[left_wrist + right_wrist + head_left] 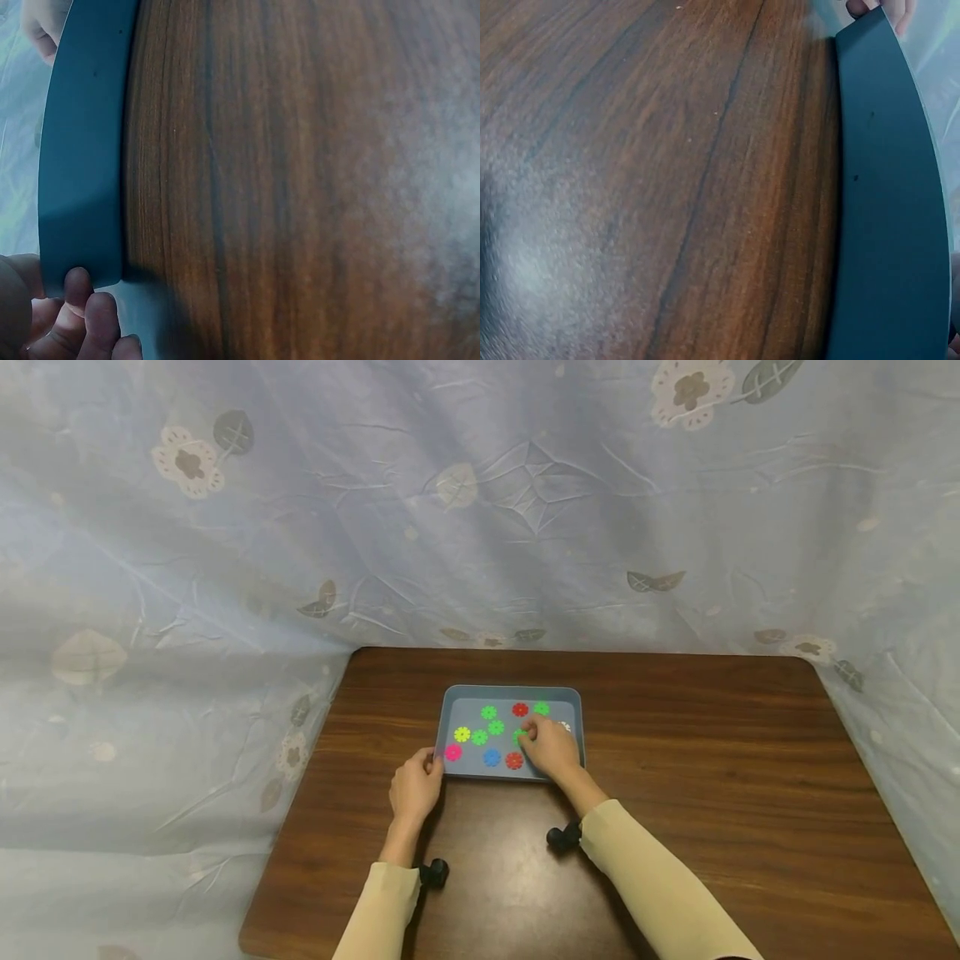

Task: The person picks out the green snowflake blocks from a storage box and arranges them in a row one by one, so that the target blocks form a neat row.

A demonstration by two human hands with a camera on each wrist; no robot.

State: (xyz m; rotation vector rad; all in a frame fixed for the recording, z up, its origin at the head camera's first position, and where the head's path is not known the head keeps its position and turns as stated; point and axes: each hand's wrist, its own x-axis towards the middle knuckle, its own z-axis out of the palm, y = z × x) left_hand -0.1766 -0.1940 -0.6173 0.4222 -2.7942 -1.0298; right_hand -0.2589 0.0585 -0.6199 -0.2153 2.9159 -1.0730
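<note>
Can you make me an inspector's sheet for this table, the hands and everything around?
Surface: brown wood-grain table, shiny in places.
Job's things: blue-grey rectangular tray, holding small flat flower-shaped pieces in green, red, yellow, pink, blue and white.
Clutter: nothing seen.
Hands: left hand grips the tray's near left corner; right hand is over the tray, fingers at a green piece; whether they pinch it, I can't tell.
Cables: nothing seen.
Surroundings: pale blue-grey cloth printed with flowers and leaves, behind the table and at both sides.
</note>
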